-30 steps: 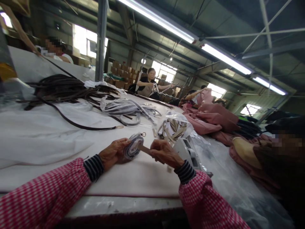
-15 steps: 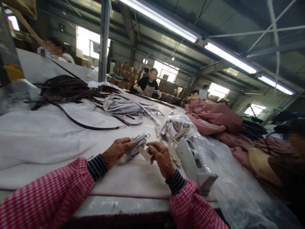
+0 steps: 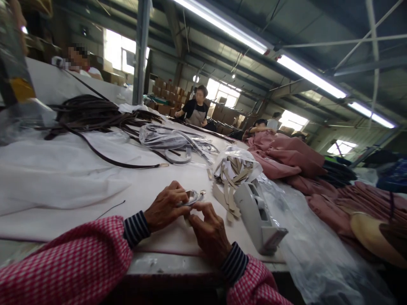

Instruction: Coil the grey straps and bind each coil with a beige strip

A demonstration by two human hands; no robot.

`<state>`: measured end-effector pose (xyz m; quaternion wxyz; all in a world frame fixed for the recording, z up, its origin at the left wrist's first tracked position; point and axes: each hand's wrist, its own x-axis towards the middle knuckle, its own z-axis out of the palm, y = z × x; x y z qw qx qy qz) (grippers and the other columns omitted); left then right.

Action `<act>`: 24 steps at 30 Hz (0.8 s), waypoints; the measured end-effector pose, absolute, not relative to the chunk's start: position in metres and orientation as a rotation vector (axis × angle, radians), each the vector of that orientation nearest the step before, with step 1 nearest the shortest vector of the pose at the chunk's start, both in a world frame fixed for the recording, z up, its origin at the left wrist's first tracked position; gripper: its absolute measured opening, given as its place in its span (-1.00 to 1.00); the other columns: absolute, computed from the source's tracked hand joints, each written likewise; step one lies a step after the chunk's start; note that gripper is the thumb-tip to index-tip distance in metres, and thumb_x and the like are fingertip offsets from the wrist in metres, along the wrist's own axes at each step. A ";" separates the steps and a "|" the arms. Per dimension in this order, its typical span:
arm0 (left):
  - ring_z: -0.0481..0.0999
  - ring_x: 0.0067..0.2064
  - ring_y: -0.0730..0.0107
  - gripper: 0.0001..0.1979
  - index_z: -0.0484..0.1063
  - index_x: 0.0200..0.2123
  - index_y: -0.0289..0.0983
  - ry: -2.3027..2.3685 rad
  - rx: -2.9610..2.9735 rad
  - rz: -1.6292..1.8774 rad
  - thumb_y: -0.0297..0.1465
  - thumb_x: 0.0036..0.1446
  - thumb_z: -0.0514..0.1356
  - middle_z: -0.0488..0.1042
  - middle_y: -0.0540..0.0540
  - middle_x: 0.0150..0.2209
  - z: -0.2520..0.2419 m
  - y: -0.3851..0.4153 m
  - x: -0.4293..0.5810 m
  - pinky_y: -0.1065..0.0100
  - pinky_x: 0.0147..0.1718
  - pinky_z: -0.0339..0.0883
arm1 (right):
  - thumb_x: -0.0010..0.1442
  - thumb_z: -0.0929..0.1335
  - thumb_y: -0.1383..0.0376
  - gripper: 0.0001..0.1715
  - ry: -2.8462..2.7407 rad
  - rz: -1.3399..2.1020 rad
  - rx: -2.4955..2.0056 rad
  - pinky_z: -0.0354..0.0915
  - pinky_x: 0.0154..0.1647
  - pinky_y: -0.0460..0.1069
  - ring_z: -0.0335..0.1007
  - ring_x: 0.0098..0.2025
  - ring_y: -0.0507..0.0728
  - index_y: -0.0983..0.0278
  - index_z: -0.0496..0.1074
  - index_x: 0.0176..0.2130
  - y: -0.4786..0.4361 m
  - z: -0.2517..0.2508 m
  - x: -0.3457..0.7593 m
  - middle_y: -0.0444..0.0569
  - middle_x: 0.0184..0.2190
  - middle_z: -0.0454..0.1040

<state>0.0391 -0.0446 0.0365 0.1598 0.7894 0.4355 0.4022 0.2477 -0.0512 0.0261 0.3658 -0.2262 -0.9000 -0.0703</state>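
Note:
Between my hands is a coiled grey strap [image 3: 194, 196], largely covered by my fingers, with a small metal ring [image 3: 202, 192] at its far end. My left hand [image 3: 168, 204] is closed on the coil from the left. A beige strip [image 3: 187, 220] hangs under the coil, and only a short piece of it shows. From the right, my right hand [image 3: 210, 228] has its fingers bent in a pinch at this strip; the fingertips are partly hidden. Just to the right stands a grey tape dispenser [image 3: 259, 224].
Loose beige strips [image 3: 227, 198] lie beside a plastic bag [image 3: 254, 163] of more strips. Plastic-wrapped grey straps [image 3: 168, 140] and dark straps [image 3: 85, 114] are heaped farther back. Pink fabric [image 3: 286, 152] and plastic sheeting [image 3: 305, 237] lie rightward. A co-worker [image 3: 195, 112] stands across the table.
My left hand has turned over the coil, covering more of it. My right hand has closed in against it. The beige strip, which stuck out toward the right, is now mostly hidden underneath.

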 end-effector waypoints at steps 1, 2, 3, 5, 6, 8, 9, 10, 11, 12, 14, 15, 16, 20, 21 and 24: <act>0.34 -0.10 0.17 -0.84 0.47 -0.44 -0.25 1.221 2.340 1.110 -0.38 0.19 0.28 0.47 -0.05 -0.37 0.032 -0.044 0.041 0.25 -0.16 0.22 | 0.34 0.28 0.46 -0.79 -2.333 -0.144 -0.611 0.39 -0.18 0.00 0.38 -0.07 0.18 0.26 0.48 -0.23 -0.052 0.023 0.248 0.10 -0.07 0.46; 0.33 -0.12 0.18 -0.82 0.43 -0.46 -0.26 1.196 2.402 1.078 -0.40 0.19 0.27 0.46 -0.05 -0.38 0.027 -0.044 0.042 0.26 -0.17 0.22 | 0.35 0.28 0.45 -0.80 -2.354 -0.114 -0.634 0.39 -0.17 0.00 0.39 -0.06 0.18 0.26 0.49 -0.22 -0.053 0.021 0.249 0.10 -0.06 0.46; 0.32 -0.14 0.19 -0.80 0.40 -0.48 -0.26 1.177 2.440 1.057 -0.41 0.20 0.27 0.45 -0.05 -0.39 0.023 -0.043 0.044 0.27 -0.18 0.22 | 0.35 0.29 0.44 -0.81 -2.372 -0.094 -0.648 0.40 -0.16 0.01 0.39 -0.04 0.19 0.26 0.49 -0.21 -0.053 0.019 0.249 0.11 -0.04 0.46; 0.31 -0.15 0.20 -0.77 0.36 -0.49 -0.26 1.164 2.467 1.031 -0.42 0.21 0.25 0.44 -0.05 -0.39 0.017 -0.042 0.046 0.27 -0.19 0.23 | 0.35 0.29 0.42 -0.82 -2.389 -0.053 -0.663 0.41 -0.10 0.02 0.40 -0.01 0.20 0.25 0.50 -0.21 -0.053 0.017 0.250 0.12 -0.01 0.45; 0.31 -0.14 0.20 -0.77 0.36 -0.50 -0.26 1.174 2.465 1.024 -0.42 0.21 0.25 0.44 -0.05 -0.39 0.016 -0.042 0.046 0.28 -0.20 0.23 | 0.35 0.29 0.42 -0.81 -2.387 -0.018 -0.671 0.41 -0.10 0.02 0.41 -0.02 0.20 0.26 0.50 -0.20 -0.053 0.017 0.250 0.12 -0.02 0.46; 0.31 -0.13 0.19 -0.79 0.37 -0.49 -0.25 1.206 2.441 1.005 -0.42 0.19 0.27 0.44 -0.05 -0.39 0.014 -0.041 0.046 0.29 -0.21 0.23 | 0.36 0.28 0.43 -0.80 -2.382 0.077 -0.689 0.41 -0.11 -0.01 0.45 -0.07 0.16 0.26 0.50 -0.19 -0.052 0.017 0.250 0.09 -0.10 0.49; 0.31 -0.12 0.17 -0.82 0.39 -0.47 -0.25 1.214 2.421 0.993 -0.41 0.17 0.27 0.45 -0.05 -0.38 0.014 -0.041 0.045 0.29 -0.21 0.23 | 0.36 0.28 0.44 -0.79 -2.381 0.122 -0.698 0.40 -0.12 -0.03 0.46 -0.10 0.15 0.26 0.50 -0.19 -0.051 0.017 0.251 0.07 -0.13 0.49; 0.32 -0.10 0.16 -0.85 0.42 -0.45 -0.25 1.215 2.398 0.980 -0.41 0.16 0.28 0.47 -0.06 -0.37 0.014 -0.040 0.043 0.28 -0.20 0.24 | 0.36 0.27 0.44 -0.79 -2.385 0.161 -0.705 0.39 -0.12 -0.04 0.47 -0.11 0.14 0.26 0.50 -0.19 -0.051 0.017 0.251 0.06 -0.15 0.49; 0.33 -0.09 0.14 -0.88 0.46 -0.43 -0.25 1.209 2.374 0.964 -0.39 0.16 0.28 0.49 -0.06 -0.35 0.014 -0.039 0.042 0.27 -0.19 0.25 | 0.36 0.27 0.45 -0.79 -2.388 0.188 -0.712 0.38 -0.13 -0.04 0.47 -0.12 0.13 0.26 0.49 -0.19 -0.050 0.017 0.251 0.05 -0.16 0.50; 0.35 -0.08 0.14 -0.91 0.51 -0.38 -0.23 1.199 2.347 0.953 -0.36 0.18 0.27 0.51 -0.06 -0.32 0.014 -0.039 0.040 0.26 -0.17 0.26 | 0.36 0.28 0.44 -0.79 -2.393 0.209 -0.718 0.37 -0.13 -0.04 0.47 -0.13 0.13 0.27 0.49 -0.19 -0.050 0.017 0.251 0.05 -0.18 0.50; 0.40 -0.09 0.15 -0.88 0.56 -0.27 -0.20 1.215 2.271 0.980 -0.32 0.22 0.22 0.52 -0.07 -0.28 0.014 -0.037 0.038 0.25 -0.15 0.29 | 0.36 0.29 0.41 -0.82 -2.390 0.237 -0.744 0.35 -0.17 -0.04 0.46 -0.17 0.13 0.28 0.49 -0.22 -0.050 0.018 0.251 0.03 -0.21 0.49; 0.43 -0.12 0.17 -0.84 0.57 -0.21 -0.18 1.240 2.230 1.015 -0.32 0.24 0.19 0.51 -0.07 -0.27 0.015 -0.037 0.038 0.24 -0.14 0.30 | 0.37 0.30 0.38 -0.83 -2.386 0.253 -0.763 0.33 -0.19 -0.04 0.45 -0.20 0.12 0.28 0.49 -0.23 -0.050 0.020 0.250 0.02 -0.23 0.48; 0.45 -0.15 0.19 -0.81 0.57 -0.16 -0.18 1.269 2.192 1.053 -0.31 0.26 0.16 0.50 -0.08 -0.26 0.015 -0.037 0.038 0.23 -0.14 0.32 | 0.38 0.31 0.36 -0.84 -2.379 0.277 -0.781 0.32 -0.20 -0.05 0.45 -0.22 0.12 0.27 0.49 -0.24 -0.050 0.022 0.249 0.00 -0.24 0.48; 0.48 -0.26 0.28 -0.78 0.54 -0.10 -0.19 1.309 2.110 1.158 -0.30 0.24 0.18 0.45 -0.06 -0.28 0.020 -0.040 0.043 0.26 -0.18 0.34 | 0.30 0.39 0.39 -0.90 -2.299 0.429 -0.858 0.25 -0.24 -0.06 0.40 -0.30 0.07 0.24 0.53 -0.27 -0.046 0.033 0.243 -0.09 -0.31 0.46; 0.48 -0.29 0.31 -0.78 0.54 -0.10 -0.19 1.288 2.092 1.186 -0.30 0.22 0.20 0.44 -0.05 -0.30 0.021 -0.041 0.044 0.29 -0.22 0.35 | 0.25 0.41 0.42 -0.89 -2.258 0.476 -0.894 0.23 -0.25 -0.06 0.38 -0.31 0.06 0.24 0.53 -0.32 -0.044 0.036 0.242 -0.11 -0.35 0.44; 0.46 -0.35 0.37 -0.81 0.54 -0.18 -0.22 1.208 1.999 1.268 -0.29 0.17 0.25 0.41 -0.03 -0.33 0.023 -0.044 0.046 0.37 -0.34 0.32 | 0.12 0.45 0.47 -0.81 -2.125 0.645 -1.008 0.19 -0.31 -0.07 0.32 -0.37 0.05 0.27 0.47 -0.49 -0.031 0.040 0.239 -0.17 -0.49 0.39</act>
